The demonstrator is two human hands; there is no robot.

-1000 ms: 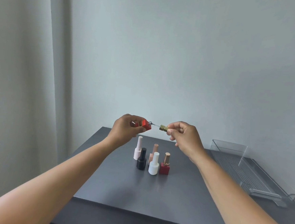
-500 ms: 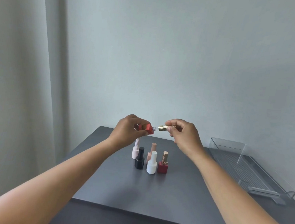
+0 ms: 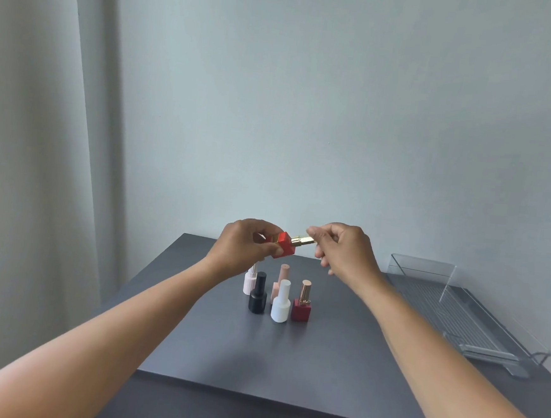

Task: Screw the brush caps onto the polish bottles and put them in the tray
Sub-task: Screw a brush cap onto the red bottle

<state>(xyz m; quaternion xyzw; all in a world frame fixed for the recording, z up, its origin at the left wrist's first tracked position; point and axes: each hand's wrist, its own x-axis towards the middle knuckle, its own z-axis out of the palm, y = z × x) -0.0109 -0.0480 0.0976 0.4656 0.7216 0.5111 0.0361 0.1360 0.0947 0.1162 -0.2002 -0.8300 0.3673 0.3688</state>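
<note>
Gripping red bottle [image 3: 283, 245] in left hand [image 3: 244, 246] | right hand [image 3: 347, 247] pinching gold cap [image 3: 302, 240] at its neck

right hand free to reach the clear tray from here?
Probably not yet: the right hand is pinching the gold cap on the red bottle. Nothing stands between it and the clear tray.

5 bottles [image 3: 277, 294] mid-table; bare table [image 3: 339, 345] toward tray [image 3: 457, 309].

Shiny gold metal cap [image 3: 302, 240], clear plastic tray [image 3: 476, 318]
</note>
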